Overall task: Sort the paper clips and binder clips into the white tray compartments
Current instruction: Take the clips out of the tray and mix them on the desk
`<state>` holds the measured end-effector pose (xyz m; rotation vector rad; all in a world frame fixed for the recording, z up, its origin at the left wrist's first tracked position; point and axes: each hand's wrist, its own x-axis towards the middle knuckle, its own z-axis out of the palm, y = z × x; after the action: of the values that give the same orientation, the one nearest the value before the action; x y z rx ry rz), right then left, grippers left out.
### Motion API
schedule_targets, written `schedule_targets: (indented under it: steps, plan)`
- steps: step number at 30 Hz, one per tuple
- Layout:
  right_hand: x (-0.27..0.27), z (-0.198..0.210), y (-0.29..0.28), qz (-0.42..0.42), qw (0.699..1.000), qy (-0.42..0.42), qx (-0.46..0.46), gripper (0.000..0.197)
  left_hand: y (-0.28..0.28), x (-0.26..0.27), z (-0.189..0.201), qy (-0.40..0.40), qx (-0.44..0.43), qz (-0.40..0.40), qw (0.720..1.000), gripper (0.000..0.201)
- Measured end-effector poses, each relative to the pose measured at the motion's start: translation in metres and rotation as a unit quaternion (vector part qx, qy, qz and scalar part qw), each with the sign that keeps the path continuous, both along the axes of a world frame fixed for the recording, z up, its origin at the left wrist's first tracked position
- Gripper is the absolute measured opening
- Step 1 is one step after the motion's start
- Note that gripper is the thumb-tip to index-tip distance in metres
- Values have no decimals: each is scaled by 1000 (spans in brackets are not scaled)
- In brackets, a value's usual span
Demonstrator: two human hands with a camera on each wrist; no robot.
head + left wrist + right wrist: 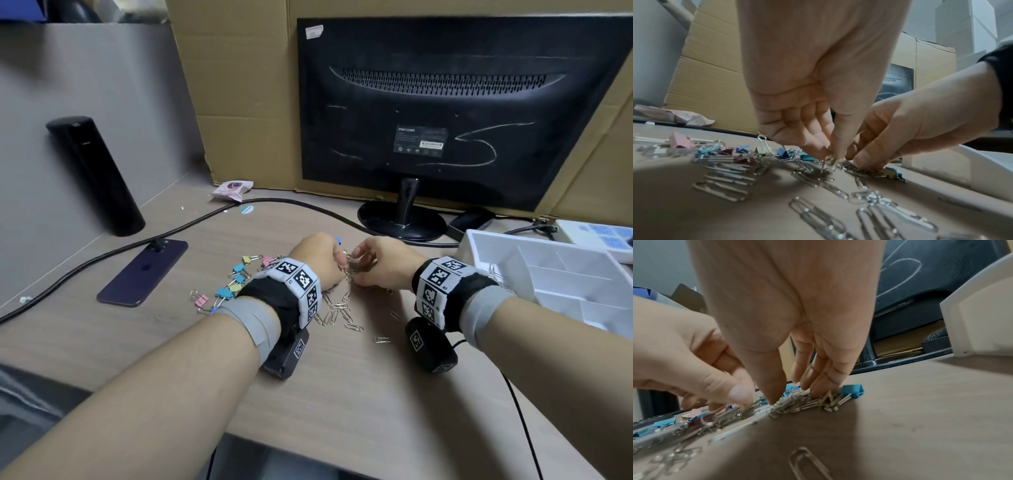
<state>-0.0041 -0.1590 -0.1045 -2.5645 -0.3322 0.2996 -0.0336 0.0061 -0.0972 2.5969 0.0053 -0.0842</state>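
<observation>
Pale wood-grain worktop (pixel 342 394), black monitor back and brown cardboard behind. Midway through gathering: both hands down in the heap of silver wire paper clips (pixel 818 175). Left hand (pixel 317 262) curled, thumb and fingertips pinching a few clips off the heap. Right hand (pixel 383 265) curled too, fingertips (pixel 813 391) and thumb closing round a bunched cluster. Pastel metal binder clips (pixel 236 282) strewn just left of the left hand. White plastic compartment tray (pixel 479 246) near, right of the right hand. Next, probably: firm pinch, clean lift, carry rightward to one compartment without shedding tangled strays.
</observation>
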Motion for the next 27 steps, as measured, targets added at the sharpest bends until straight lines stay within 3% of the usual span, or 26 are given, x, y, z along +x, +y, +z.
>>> schedule_targets:
  steps: [4, 6, 8, 10, 16, 22, 25, 27]
  plan:
    - [-2, 2, 4, 2, 997, 11, -72, 63, 10, -4, 5, -19, -85, 19, 996, 23]
    - [-3, -2, 7, 11, 992, 19, -121, 83, 17, -7, 7, -29, -80, 21, 996, 25]
    - [-4, -5, 11, 20, 991, 18, -134, 89, 30, -11, 10, -35, -64, 40, 997, 22]
    - [-8, -4, 18, 35, 991, 4, -131, 82, 50, -15, 11, -43, -47, 70, 995, 20]
    - [-22, -1, 44, 74, 990, -31, -113, 32, 114, -35, 12, 6, 53, 192, 980, 24]
    - [-31, 1, 53, 112, 992, 4, -57, 9, 137, -46, 2, 59, 91, 195, 975, 23]
    - [-35, 1, 53, 110, 993, 7, -44, 21, 133, -49, 5, 64, 109, 185, 975, 22]
    - [-37, 2, 49, 107, 992, 1, -65, 59, 129, -51, 7, 51, 115, 180, 975, 24]
